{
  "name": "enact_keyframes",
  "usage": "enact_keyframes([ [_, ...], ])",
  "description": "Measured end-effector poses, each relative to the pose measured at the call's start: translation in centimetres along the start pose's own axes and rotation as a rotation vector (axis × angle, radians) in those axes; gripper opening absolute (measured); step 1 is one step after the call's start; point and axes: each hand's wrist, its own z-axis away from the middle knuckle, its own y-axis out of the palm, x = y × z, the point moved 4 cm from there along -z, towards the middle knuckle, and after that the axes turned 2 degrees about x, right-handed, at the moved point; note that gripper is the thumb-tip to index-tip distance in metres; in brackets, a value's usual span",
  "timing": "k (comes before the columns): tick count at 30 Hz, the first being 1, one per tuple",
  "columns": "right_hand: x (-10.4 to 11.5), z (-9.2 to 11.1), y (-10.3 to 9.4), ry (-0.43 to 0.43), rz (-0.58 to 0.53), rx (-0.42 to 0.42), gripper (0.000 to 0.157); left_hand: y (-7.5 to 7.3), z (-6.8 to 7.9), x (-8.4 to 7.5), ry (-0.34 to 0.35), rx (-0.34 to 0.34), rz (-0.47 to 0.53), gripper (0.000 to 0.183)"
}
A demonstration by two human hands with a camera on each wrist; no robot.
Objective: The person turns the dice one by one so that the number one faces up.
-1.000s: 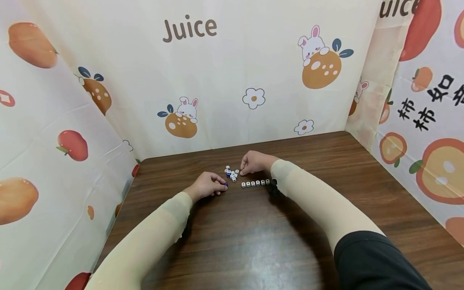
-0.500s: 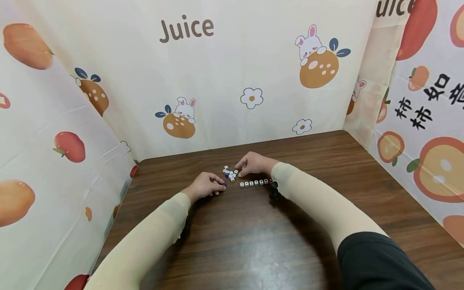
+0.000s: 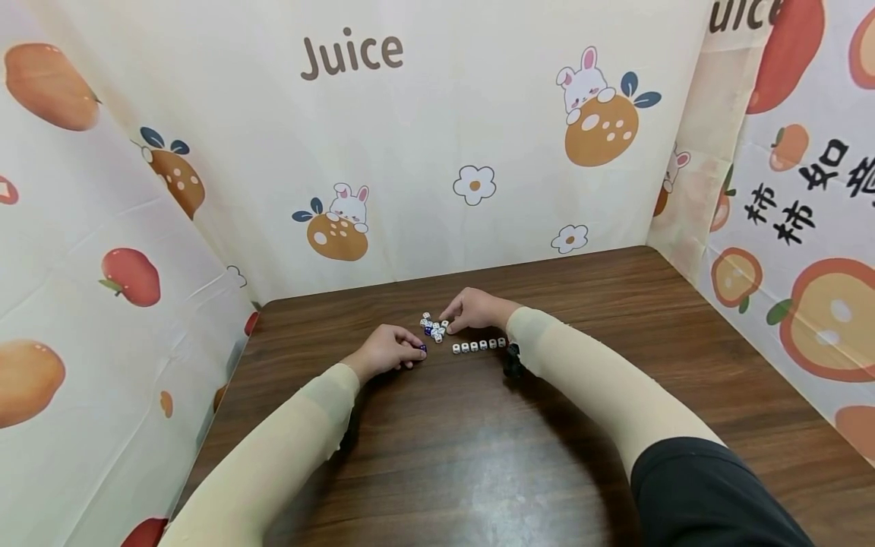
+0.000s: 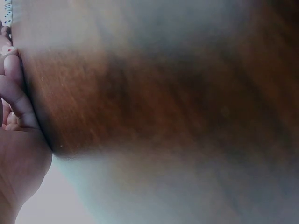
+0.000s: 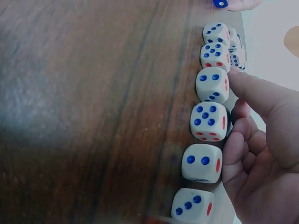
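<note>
My left hand (image 3: 388,349) pinches a blue die (image 3: 423,349) between thumb and fingertips, low over the table. The same blue die (image 5: 220,3) shows at the top of the right wrist view. Just beyond lies a small heap of white dice (image 3: 437,330) with a blue die (image 3: 428,330) among them. My right hand (image 3: 481,308) reaches to the heap's right side, thumb and index finger apart around a white die (image 3: 445,324). Its other fingers curl in beside a straight row of white dice (image 5: 209,121), which have blue and red pips.
The brown wooden table (image 3: 437,441) stretches in front of both arms. Behind it hangs a printed cloth (image 3: 410,152), with more cloth at both sides. A black wrist device (image 3: 513,362) sits close to the row's right end.
My right hand has moved left, its thumb and index finger now around the heap's rightmost die. The left hand keeps its pinch on the blue die. The head view has shifted slightly.
</note>
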Motion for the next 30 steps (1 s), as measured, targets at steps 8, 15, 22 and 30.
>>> enact_keyframes([
  [8, 0.1, 0.1, 0.1, 0.030, -0.001, -0.023, 0.026, 0.0, -0.1, 0.2, 0.001, -0.006, -0.006, 0.018],
  [15, -0.6, 0.6, -0.2, 0.056, -0.055, -0.056, 0.020, 0.0, -0.1, 0.1, -0.003, -0.002, 0.000, 0.018],
  [22, -1.3, 1.8, -1.1, 0.084, -0.183, -0.068, 0.016, 0.0, 0.0, 0.1, 0.001, -0.004, 0.007, 0.018],
  [30, -2.8, 4.9, -3.4, 0.104, -0.229, -0.129, 0.013, 0.0, 0.2, 0.1, 0.008, -0.010, 0.005, 0.018],
])
